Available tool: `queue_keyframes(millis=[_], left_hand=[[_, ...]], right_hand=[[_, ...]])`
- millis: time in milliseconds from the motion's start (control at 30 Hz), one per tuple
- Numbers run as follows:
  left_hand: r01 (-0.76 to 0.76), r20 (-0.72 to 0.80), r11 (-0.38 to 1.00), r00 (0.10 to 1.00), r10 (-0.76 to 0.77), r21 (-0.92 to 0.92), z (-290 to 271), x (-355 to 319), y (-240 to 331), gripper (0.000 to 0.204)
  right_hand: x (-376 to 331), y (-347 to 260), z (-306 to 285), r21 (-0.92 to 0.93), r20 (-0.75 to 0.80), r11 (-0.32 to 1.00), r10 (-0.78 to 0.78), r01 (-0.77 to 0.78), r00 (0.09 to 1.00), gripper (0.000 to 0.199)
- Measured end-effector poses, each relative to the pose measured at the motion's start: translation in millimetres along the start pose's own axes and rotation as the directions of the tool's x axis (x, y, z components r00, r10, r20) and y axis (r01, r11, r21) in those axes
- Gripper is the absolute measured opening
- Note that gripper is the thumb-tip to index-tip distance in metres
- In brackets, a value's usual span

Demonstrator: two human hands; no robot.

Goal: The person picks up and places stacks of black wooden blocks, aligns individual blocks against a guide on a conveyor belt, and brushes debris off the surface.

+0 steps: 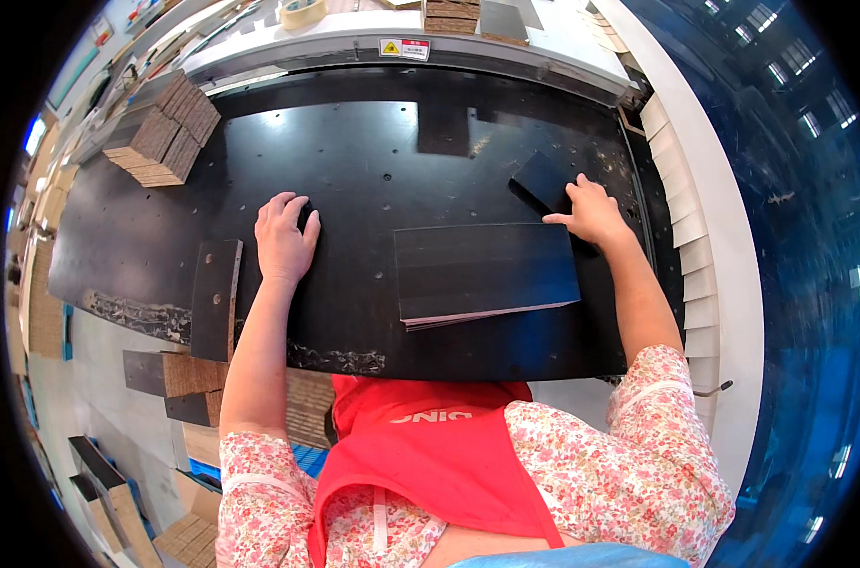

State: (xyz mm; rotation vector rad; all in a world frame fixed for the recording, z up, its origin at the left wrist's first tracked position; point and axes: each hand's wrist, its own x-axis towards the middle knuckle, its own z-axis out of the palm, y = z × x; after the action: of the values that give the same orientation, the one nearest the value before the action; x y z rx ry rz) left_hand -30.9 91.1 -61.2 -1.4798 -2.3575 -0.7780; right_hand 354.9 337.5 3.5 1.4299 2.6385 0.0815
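- Fingers of the left hand (284, 239) lie flat and together on the black table (373, 170), gripping nothing that I can see; a small dark thing sits under the fingertips, too hidden for me to name.
- Head view, right side: the right hand (593, 213) is spread open, fingertips pressing on a small dark card (542, 182) that lies tilted just beyond the stack of dark sheets (485, 272).
- That stack rests near the front edge of the table, between both hands, with pale edges showing at its lower side.
- A dark drilled plate (215, 298) lies just left of the left wrist.
- Brown cardboard pieces (165, 133) are piled at the far left corner, well apart from the hands.
- Risk, as I judge it: the card is only pressed, not pinched, so it could skid on the smooth table.
- The stack sits close to the front edge; a nudge from the right forearm could fan the sheets or push them off.
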Motion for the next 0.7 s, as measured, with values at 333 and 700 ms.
queue_keyframes(millis=[333, 700], left_hand=[[-0.018, -0.024, 1.0, 1.0, 0.018, 0.003, 1.4, -1.3, -2.7, 0.028], [0.016, 0.009, 1.0, 1.0, -0.016, -0.001, -0.6, -0.8, -1.3, 0.03]], right_hand=[[-0.4, 11.0, -11.2, 0.041, -0.372, 0.995, 0.102, -0.094, 0.922, 0.078], [-2.5, 23.5, -34.7, 0.174, -0.192, 0.985, 0.034, 0.0, 0.981, 0.032]])
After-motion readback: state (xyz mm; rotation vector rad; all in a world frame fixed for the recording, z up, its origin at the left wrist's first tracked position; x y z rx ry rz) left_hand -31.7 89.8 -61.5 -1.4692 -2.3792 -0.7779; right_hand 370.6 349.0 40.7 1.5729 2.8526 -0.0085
